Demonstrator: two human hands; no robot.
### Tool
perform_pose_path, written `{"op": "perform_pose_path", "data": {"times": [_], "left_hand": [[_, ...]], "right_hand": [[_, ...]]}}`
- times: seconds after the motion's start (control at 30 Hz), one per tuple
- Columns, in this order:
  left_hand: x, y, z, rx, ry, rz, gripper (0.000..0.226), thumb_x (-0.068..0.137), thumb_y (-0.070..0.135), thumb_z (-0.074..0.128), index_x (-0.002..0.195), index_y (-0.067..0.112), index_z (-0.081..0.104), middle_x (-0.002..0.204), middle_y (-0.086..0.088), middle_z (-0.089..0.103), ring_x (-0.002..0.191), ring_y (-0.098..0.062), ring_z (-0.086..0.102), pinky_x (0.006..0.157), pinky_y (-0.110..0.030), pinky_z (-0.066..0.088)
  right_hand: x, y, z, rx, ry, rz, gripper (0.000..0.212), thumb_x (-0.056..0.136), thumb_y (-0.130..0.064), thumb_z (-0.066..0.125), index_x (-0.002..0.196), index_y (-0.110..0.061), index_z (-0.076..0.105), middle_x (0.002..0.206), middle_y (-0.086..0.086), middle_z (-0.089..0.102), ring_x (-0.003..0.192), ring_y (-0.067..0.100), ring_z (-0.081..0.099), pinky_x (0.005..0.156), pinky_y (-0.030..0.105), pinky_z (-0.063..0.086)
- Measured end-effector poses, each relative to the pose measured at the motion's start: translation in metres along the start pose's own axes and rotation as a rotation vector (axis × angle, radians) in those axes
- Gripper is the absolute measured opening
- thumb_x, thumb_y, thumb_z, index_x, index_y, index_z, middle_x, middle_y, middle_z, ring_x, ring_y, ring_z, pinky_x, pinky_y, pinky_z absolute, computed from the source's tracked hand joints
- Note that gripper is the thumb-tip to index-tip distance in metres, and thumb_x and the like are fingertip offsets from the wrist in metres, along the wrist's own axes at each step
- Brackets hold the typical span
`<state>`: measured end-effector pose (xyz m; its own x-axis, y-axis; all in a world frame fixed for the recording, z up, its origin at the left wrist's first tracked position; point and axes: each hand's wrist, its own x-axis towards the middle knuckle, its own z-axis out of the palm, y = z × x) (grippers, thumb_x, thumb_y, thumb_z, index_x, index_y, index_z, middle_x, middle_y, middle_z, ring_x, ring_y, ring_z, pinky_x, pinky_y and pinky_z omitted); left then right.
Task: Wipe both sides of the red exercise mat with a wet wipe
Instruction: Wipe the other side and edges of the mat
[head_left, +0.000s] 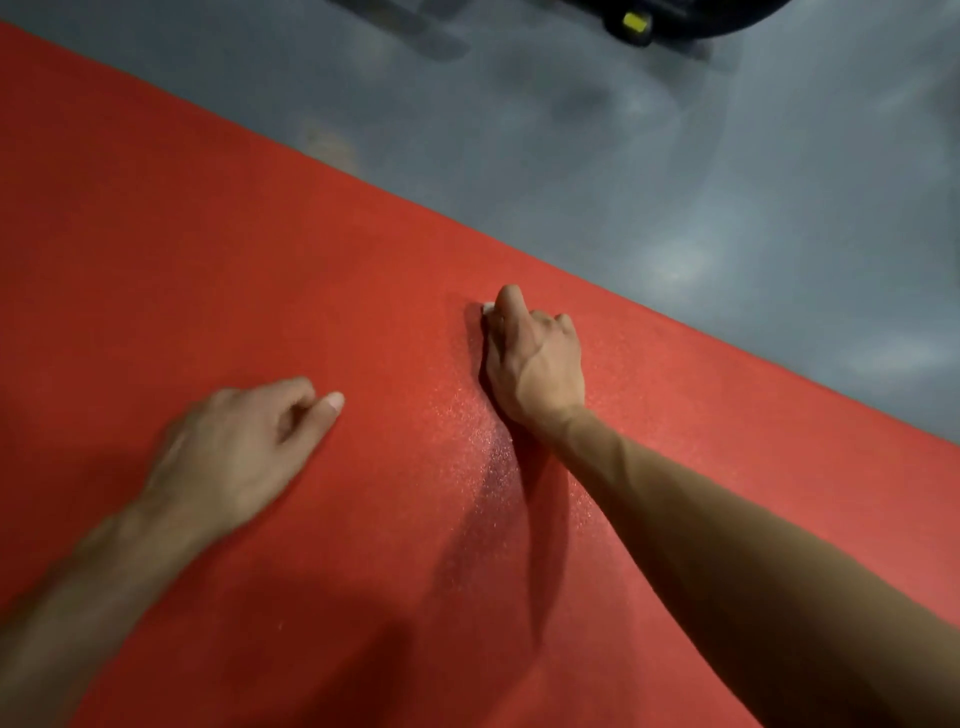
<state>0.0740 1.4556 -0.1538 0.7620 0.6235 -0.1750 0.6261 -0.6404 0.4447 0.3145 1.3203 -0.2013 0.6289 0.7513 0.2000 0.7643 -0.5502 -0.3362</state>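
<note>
Red exercise mat (208, 260) lies flat on the grey floor (727, 182). Right hand (532, 358) rests on the mat near its far edge, grip closed around a white wet wipe (488, 309); only a corner shows past the fingertips. Left hand (234, 452) rests on the mat beside it, fingers loosely curled, holding nothing.

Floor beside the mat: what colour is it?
Grey, mottled floor, seen in the head view, beyond the red mat.
</note>
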Motion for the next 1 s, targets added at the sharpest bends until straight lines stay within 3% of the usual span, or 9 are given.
{"op": "perform_pose_path", "data": {"times": [0.1,0.2,0.3,0.43,0.63,1.0], "left_hand": [[0.055,-0.011,-0.022,0.248,-0.262,-0.058,0.072,0.089,0.076,0.040,0.065,0.009,0.044,0.048,-0.002,0.046,0.053,-0.024,0.052,0.056,-0.034,0.043],[0.092,-0.014,-0.024,0.206,-0.428,-0.113,0.073,0.088,0.079,0.043,0.053,0.014,0.040,0.045,0.002,0.034,0.041,-0.018,0.038,0.049,-0.032,0.033],[0.106,-0.021,-0.019,0.021,-0.459,-0.208,0.071,0.088,0.072,0.054,0.045,0.015,0.044,0.041,0.004,0.035,0.035,-0.014,0.033,0.042,-0.029,0.029],[0.112,-0.025,-0.020,-0.043,-0.473,-0.178,0.072,0.087,0.068,0.058,0.041,0.014,0.046,0.038,0.005,0.034,0.033,-0.010,0.033,0.043,-0.028,0.032],[0.120,-0.036,-0.023,-0.004,-0.596,-0.164,0.093,0.064,0.104,0.030,0.046,0.014,0.043,0.041,0.004,0.029,0.037,-0.015,0.031,0.050,-0.045,0.045],[0.132,-0.036,-0.027,-0.013,-0.720,-0.176,0.088,0.068,0.099,0.032,0.046,0.014,0.041,0.044,0.002,0.025,0.039,-0.013,0.027,0.053,-0.046,0.043]], "right_hand": [[0.001,0.000,-0.002,-0.015,-0.017,-0.005,0.012,0.102,-0.029,0.041,0.092,-0.022,0.040,0.061,0.003,0.055,0.060,0.031,0.052,0.069,0.039,0.031],[0.004,0.001,-0.003,-0.007,-0.032,0.024,0.014,0.102,-0.028,0.044,0.090,-0.021,0.041,0.059,0.001,0.050,0.055,0.028,0.045,0.068,0.040,0.035],[0.007,0.002,-0.003,0.000,-0.054,0.049,0.016,0.102,-0.027,0.047,0.089,-0.019,0.041,0.058,0.002,0.048,0.054,0.026,0.042,0.069,0.041,0.037],[0.012,0.003,-0.003,-0.011,-0.084,0.067,0.014,0.098,-0.025,0.054,0.090,-0.017,0.046,0.057,0.003,0.049,0.056,0.029,0.046,0.068,0.040,0.034],[0.021,-0.001,-0.009,-0.025,-0.144,0.073,0.013,0.091,-0.020,0.062,0.089,-0.013,0.051,0.056,0.003,0.048,0.054,0.029,0.045,0.065,0.039,0.035],[0.025,0.002,-0.006,-0.042,-0.162,0.061,0.010,0.092,-0.021,0.060,0.090,-0.014,0.054,0.061,-0.001,0.051,0.060,0.027,0.047,0.066,0.039,0.034]]}}
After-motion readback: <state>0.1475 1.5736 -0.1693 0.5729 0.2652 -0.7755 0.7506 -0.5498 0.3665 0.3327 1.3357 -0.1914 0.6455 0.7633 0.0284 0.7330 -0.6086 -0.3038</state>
